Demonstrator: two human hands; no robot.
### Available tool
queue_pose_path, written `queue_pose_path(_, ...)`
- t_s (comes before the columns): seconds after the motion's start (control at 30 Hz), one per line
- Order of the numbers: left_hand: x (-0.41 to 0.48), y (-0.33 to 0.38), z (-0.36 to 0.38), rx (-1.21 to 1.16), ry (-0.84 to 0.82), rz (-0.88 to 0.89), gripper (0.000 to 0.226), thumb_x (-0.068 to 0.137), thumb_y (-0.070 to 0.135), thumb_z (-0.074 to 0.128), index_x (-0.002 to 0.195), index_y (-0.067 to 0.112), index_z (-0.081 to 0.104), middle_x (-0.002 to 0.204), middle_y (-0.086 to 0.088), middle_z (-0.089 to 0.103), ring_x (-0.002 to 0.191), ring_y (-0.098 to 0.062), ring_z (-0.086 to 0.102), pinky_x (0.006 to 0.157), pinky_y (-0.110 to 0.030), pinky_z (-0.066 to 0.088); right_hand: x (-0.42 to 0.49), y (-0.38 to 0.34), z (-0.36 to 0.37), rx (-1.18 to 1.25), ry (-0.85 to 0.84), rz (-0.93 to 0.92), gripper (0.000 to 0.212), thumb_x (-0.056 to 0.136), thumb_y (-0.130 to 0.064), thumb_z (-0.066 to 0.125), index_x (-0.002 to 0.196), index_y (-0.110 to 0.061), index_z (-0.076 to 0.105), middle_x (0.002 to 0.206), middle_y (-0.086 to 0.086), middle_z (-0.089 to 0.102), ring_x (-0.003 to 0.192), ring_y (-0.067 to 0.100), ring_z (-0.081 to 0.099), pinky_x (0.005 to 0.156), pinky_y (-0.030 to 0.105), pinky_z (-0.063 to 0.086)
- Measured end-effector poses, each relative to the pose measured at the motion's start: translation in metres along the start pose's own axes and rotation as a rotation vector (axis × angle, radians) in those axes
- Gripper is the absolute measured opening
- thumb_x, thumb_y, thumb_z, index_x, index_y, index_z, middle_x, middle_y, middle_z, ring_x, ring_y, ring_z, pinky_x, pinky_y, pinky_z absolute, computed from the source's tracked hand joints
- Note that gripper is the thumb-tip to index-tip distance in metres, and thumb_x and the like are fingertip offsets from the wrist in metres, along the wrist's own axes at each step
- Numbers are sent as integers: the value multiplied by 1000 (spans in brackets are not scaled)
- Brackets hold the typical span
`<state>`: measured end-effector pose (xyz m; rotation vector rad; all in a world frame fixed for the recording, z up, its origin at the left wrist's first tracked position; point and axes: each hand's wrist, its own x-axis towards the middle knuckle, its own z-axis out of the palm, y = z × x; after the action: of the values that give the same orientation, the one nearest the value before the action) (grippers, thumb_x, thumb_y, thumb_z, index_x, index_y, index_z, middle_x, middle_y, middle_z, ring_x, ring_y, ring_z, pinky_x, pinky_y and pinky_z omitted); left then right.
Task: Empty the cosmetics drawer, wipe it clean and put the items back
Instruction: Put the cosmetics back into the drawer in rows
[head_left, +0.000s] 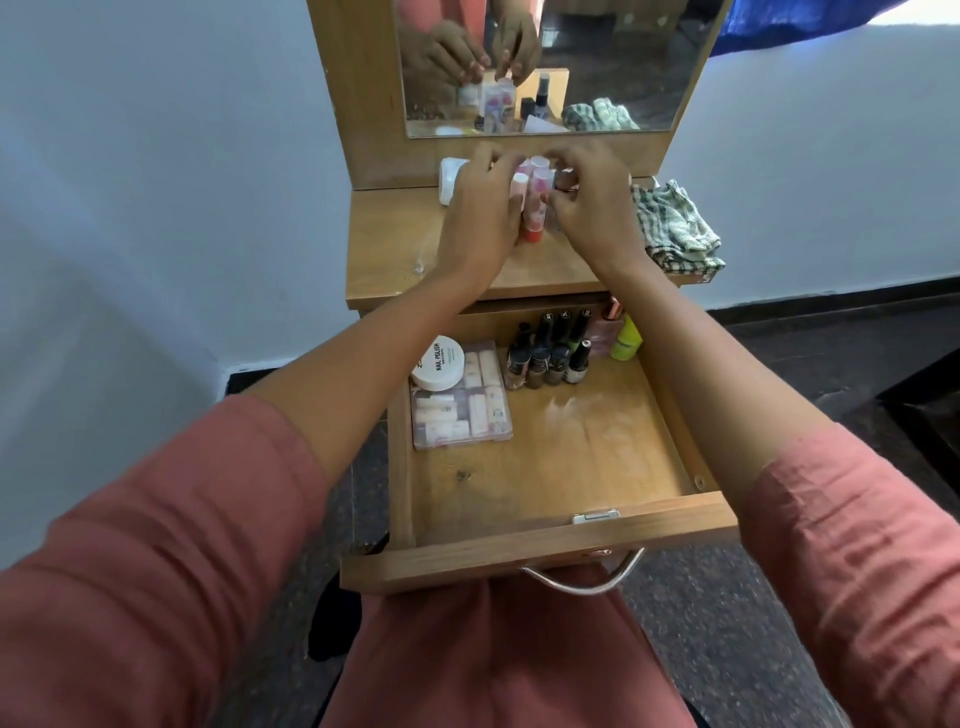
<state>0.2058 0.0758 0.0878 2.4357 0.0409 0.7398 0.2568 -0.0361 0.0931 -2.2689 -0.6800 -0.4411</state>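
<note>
Hidden: white bottle (449, 179), half behind left hand (480, 208); label unreadable.
Hands: left and right hand (592, 202) curl round upright pink tubes (535, 208) on wooden desk (395, 249), 12 o'clock.
Drawer (571, 457): open, wooden, 6 o'clock; glass nail polish bottles (550, 353) and clear plastic box (460, 410) inside.
Cloth (675, 228): checked, crumpled, 2 o'clock.

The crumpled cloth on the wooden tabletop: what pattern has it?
The crumpled cloth has dark green and white checks, best seen in the head view.
</note>
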Motion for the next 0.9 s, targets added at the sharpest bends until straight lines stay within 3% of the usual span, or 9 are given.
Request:
queue_pose_path(0.07,4,0,2,-23,-22,-1,36,91,-1,44,126,4,53,123,-14,51,113,-21,50,88,-16,37,2,0,3,-1,-30,-13,35,85,-2,49,118,-7,60,116,17,56,101,18,55,85,22,45)
queue_pose_path(0.17,5,1,6,-34,-55,-10,30,91,0,44,119,-2,57,117,-18,52,105,-23,52,79,-15,35,3,1,5,-17,-44,1,32,86,-3,51,116,-4,61,112,19,54,98,22,55,83,25,45)
queue_pose_path(0.37,6,5,5,-88,-70,-37,22,87,0,52,108,-2,58,116,-16,51,96,-18,52,75,-19,40,4,3,2,-33,-42,27,25,84,2,54,107,0,65,110,19,55,89,17,53,71,9,34)
queue_pose_path(0.47,6,5,6,-92,-82,-51,20,86,4,54,105,1,57,112,-11,55,88,-10,47,70,-16,38,1,2,-1,-16,-56,19,22,84,2,55,103,-2,65,103,16,65,91,21,60,72,16,41)
queue_pose_path(0.53,5,5,4,-136,-83,-75,15,85,3,54,100,3,58,96,-5,59,78,-6,51,64,-12,41,-3,1,-3,10,-66,15,21,83,2,54,101,-1,65,98,16,67,90,24,61,76,28,47)
queue_pose_path(0.63,3,6,-1,-189,-83,-84,13,83,-1,53,85,11,56,68,8,52,55,8,52,50,-4,38,-8,0,-6,7,-70,6,20,83,2,53,99,-1,65,97,17,66,90,26,61,75,30,46)
queue_pose_path(0.7,1,8,-2,-161,-102,-80,9,84,2,55,86,10,58,73,0,60,58,4,55,53,-7,40,-12,-1,-9,-4,-68,2,18,84,1,54,97,0,65,97,18,66,89,26,60,72,26,42)
queue_pose_path(0.8,0,12,-2,-113,-124,-62,18,85,5,58,102,0,63,97,-14,66,87,-20,61,75,-24,46,-19,-1,-17,29,-78,15,17,84,2,54,97,3,65,97,20,66,83,24,57,68,18,38)
queue_pose_path(0.9,-5,19,-1,-124,-149,-33,23,85,6,60,107,2,65,102,-14,67,93,-22,62,83,-29,49,-28,0,-30,56,-66,20,20,83,2,57,100,0,67,99,17,67,81,11,53,66,4,39)
